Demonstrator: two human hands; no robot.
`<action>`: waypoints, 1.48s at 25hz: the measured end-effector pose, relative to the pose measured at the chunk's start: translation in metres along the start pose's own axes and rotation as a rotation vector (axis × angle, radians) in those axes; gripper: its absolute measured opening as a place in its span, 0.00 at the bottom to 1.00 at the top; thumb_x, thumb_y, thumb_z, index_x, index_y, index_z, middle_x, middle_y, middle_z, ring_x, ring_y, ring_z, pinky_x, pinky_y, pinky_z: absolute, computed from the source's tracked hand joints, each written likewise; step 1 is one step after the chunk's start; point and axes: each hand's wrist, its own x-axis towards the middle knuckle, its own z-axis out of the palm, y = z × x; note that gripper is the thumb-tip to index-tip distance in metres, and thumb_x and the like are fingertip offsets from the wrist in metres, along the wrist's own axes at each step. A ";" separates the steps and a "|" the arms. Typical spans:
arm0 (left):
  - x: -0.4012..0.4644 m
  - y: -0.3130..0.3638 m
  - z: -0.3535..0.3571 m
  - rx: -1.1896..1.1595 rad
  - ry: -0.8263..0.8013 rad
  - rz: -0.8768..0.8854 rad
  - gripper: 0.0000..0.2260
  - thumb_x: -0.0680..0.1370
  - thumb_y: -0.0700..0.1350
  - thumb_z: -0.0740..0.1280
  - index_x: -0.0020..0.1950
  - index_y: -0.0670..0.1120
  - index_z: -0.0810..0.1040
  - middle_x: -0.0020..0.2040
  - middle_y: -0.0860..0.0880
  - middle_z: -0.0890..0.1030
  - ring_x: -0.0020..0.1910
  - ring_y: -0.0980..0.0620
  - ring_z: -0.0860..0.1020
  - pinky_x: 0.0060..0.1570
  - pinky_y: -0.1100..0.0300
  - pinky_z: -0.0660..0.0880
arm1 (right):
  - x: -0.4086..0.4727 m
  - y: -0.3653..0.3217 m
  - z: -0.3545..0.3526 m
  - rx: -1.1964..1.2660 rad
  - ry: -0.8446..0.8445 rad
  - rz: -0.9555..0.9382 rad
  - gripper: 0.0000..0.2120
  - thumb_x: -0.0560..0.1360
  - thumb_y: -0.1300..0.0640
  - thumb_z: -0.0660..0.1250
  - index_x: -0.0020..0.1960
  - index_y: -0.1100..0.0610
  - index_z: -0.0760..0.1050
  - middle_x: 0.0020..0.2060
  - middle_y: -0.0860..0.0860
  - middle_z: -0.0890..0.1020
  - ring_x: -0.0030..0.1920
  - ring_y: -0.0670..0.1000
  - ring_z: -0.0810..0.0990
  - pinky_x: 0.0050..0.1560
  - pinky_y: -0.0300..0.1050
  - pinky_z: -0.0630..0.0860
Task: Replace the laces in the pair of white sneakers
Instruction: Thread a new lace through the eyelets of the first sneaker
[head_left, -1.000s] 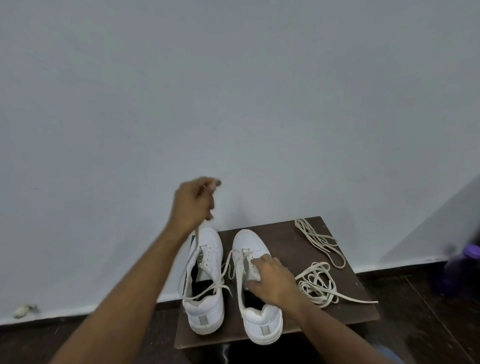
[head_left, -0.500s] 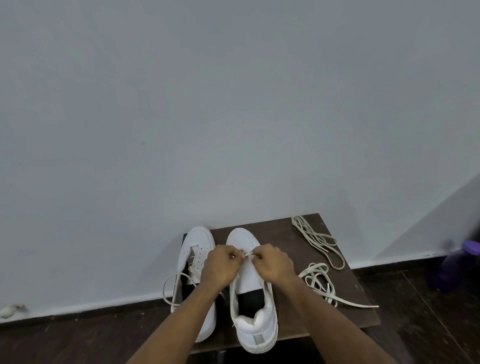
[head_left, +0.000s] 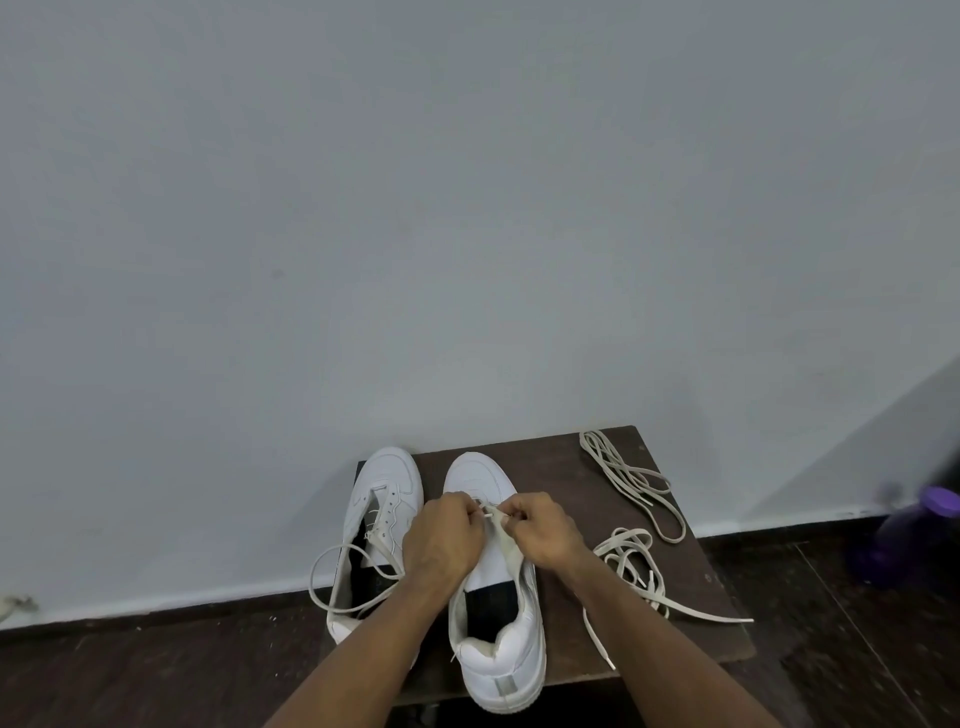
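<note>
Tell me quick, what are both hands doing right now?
Left hand: pinching the lace over the right sneaker.
Right hand: pinching the same lace.

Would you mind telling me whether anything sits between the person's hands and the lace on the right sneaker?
Nothing visible does. The left hand and right hand both already pinch the lace over the right sneaker. The loose laces lie off to the right on the table, apart from the hands.

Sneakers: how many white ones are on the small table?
2. The left sneaker stands by the table's left edge; the right sneaker stands beside it, under both hands. None seems hidden.
</note>
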 end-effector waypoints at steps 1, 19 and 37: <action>0.000 0.000 0.000 0.007 0.013 -0.010 0.11 0.79 0.49 0.61 0.54 0.50 0.82 0.51 0.50 0.83 0.50 0.48 0.80 0.45 0.55 0.76 | 0.000 0.000 0.001 0.005 0.000 -0.003 0.10 0.77 0.55 0.63 0.53 0.46 0.81 0.46 0.44 0.82 0.52 0.50 0.80 0.54 0.46 0.75; 0.007 0.004 0.008 0.276 -0.010 0.140 0.13 0.80 0.49 0.57 0.57 0.50 0.78 0.52 0.47 0.82 0.51 0.44 0.80 0.47 0.53 0.77 | 0.008 0.008 0.006 0.560 -0.041 0.034 0.11 0.77 0.60 0.66 0.38 0.59 0.82 0.35 0.52 0.82 0.39 0.50 0.78 0.43 0.45 0.76; -0.054 -0.014 -0.007 -0.017 0.211 0.077 0.07 0.80 0.49 0.60 0.56 0.52 0.73 0.52 0.56 0.78 0.48 0.52 0.77 0.40 0.60 0.69 | -0.021 -0.113 -0.136 1.155 0.533 -0.267 0.06 0.75 0.66 0.56 0.45 0.58 0.70 0.26 0.52 0.74 0.25 0.51 0.73 0.33 0.43 0.76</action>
